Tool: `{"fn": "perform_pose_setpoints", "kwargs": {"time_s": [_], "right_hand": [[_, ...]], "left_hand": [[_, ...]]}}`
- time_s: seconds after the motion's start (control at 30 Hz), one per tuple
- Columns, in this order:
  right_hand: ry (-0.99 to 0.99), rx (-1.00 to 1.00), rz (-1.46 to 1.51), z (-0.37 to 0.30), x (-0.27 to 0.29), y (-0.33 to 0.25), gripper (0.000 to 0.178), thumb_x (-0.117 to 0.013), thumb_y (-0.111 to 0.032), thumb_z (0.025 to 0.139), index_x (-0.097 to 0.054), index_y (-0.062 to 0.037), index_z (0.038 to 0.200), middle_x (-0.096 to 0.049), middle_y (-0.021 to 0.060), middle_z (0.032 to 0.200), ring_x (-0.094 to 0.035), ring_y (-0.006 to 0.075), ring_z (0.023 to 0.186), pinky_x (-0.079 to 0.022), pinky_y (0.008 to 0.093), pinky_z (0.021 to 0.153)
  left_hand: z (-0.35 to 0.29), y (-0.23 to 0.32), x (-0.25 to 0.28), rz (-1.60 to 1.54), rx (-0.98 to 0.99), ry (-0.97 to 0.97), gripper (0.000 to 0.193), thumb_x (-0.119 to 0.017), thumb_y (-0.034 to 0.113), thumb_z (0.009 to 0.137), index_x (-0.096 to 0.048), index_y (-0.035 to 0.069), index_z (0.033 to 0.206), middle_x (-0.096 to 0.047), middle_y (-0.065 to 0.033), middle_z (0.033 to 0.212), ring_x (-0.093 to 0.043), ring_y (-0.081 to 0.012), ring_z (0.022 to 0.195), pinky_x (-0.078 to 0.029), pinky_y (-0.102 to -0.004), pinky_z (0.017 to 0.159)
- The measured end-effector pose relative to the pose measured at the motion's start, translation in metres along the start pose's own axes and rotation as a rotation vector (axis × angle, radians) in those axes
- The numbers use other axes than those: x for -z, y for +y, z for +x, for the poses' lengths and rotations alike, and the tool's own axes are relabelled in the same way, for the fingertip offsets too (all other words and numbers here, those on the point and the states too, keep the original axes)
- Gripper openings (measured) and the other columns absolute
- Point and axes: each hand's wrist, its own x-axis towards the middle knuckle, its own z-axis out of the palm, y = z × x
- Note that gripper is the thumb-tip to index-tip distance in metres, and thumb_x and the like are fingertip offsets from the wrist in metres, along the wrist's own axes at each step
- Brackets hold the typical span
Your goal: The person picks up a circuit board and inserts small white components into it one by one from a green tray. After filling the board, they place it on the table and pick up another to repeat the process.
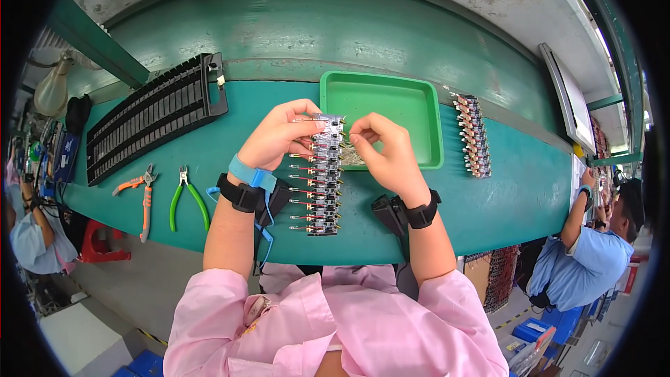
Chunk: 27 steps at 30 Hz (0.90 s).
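Observation:
My left hand [278,134] grips the upper end of a long strip of small circuit boards [325,192]. Its thumb lies on top of the strip. Red-and-clear leads stick out along the strip's left side, and short pale pins along its right. Close to the upper right edge of the strip, my right hand [388,152] is closed in a pinch; anything between its fingertips is too small to make out. Behind both hands sits a green plastic tray [435,122], with thin pale pieces [352,156] lying in its near left part.
A second board strip [473,136] lies right of the tray. At the left are a black slotted rack [157,115], orange-handled pliers [146,202] and green-handled cutters [183,178]. A blue coiled cord [265,232] hangs from my left wrist. Another person [583,258] works at far right.

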Motion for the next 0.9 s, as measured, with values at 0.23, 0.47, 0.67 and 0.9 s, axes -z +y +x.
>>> {"fn": "perform_pose_setpoints", "kwargs": {"time_s": [0.23, 0.47, 0.67, 0.9], "right_hand": [[0.053, -0.154, 0.406, -0.0011, -0.0008, 0.008, 0.003, -0.054, 0.0, 0.08, -0.052, 0.0015, 0.082, -0.056, 0.0034, 0.08, -0.053, 0.0092, 0.074, -0.044, 0.0228, 0.065], [0.088, -0.019, 0.277, 0.0006, -0.005, 0.0093, 0.004, -0.054, -0.001, 0.081, -0.052, 0.0013, 0.083, -0.052, 0.0024, 0.078, -0.051, 0.0088, 0.072, -0.043, 0.0224, 0.066], [0.139, 0.013, 0.264, 0.0008, -0.0057, 0.0092, 0.005, -0.056, 0.001, 0.076, -0.053, 0.0004, 0.079, -0.053, 0.0043, 0.073, -0.051, 0.0112, 0.066, -0.042, 0.0231, 0.059], [0.11, 0.018, 0.23, 0.0011, -0.0044, 0.0069, 0.004, -0.055, 0.001, 0.077, -0.053, 0.0007, 0.081, -0.051, 0.004, 0.074, -0.051, 0.0109, 0.068, -0.042, 0.0231, 0.062]], "left_hand": [[-0.0005, 0.0007, -0.0024, -0.013, 0.01, -0.022, 0.009, -0.056, 0.011, 0.081, -0.049, 0.005, 0.084, -0.056, -0.0028, 0.077, -0.054, -0.0054, 0.063, -0.048, -0.0169, 0.05], [-0.0011, 0.0006, -0.0038, -0.028, 0.006, -0.037, 0.01, -0.055, 0.011, 0.081, -0.049, 0.004, 0.085, -0.055, -0.0022, 0.075, -0.053, -0.0051, 0.062, -0.048, -0.0169, 0.05], [-0.0015, 0.0014, -0.0044, -0.032, -0.001, -0.037, 0.01, -0.055, 0.011, 0.082, -0.049, 0.004, 0.086, -0.055, -0.002, 0.075, -0.053, -0.0049, 0.062, -0.048, -0.017, 0.049], [-0.0024, 0.0008, -0.0028, -0.03, -0.009, -0.038, 0.01, -0.055, 0.011, 0.082, -0.049, 0.004, 0.086, -0.055, -0.0018, 0.075, -0.052, -0.0046, 0.062, -0.048, -0.017, 0.05]]}}
